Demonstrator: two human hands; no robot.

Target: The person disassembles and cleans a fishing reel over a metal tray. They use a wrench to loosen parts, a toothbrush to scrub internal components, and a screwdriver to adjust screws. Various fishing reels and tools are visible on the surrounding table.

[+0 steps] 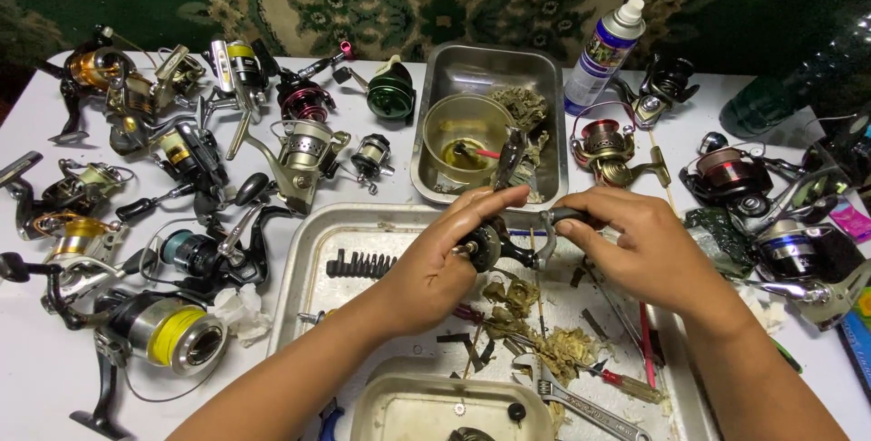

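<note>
Gripped over a steel tray (304,250) on a white bench (36,350): one small black fishing reel (494,246), left hand (435,264) closed on its body, right hand (635,246) pinching the handle arm. Likely dense, rigid, grease-slick; body the safest hold. Two trays, one spray can (603,51), over a dozen reels around.

A home repair bench: fishing reels (172,332) crowd a white table (36,377), with metal trays (299,259), a wrench (567,400) and a spray can (603,51).
</note>
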